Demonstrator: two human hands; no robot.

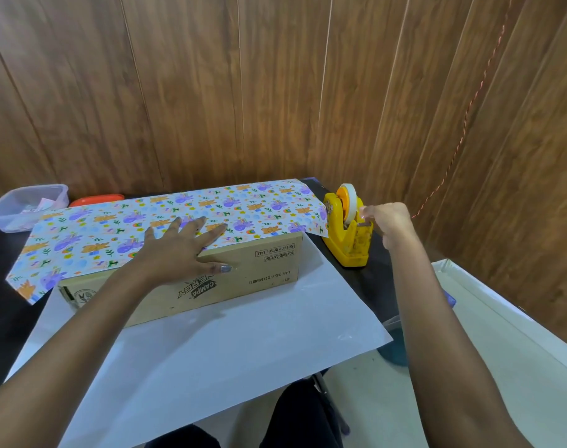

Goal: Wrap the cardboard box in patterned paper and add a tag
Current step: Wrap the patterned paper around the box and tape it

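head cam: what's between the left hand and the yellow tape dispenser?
Only patterned paper, draped over the cardboard box; its corner ends right beside the tape dispenser. The left hand presses flat on that sheet. Head view.

left hand [178,250] presses paper [114,234] flat on the box [259,273]; right hand [389,221] curls at the dispenser [347,244].

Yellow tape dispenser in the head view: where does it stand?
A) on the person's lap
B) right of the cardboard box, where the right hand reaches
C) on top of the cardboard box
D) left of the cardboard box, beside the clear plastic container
B: the yellow plastic tape dispenser stands just right of the brown cardboard box, and the right hand is at its cutter end.
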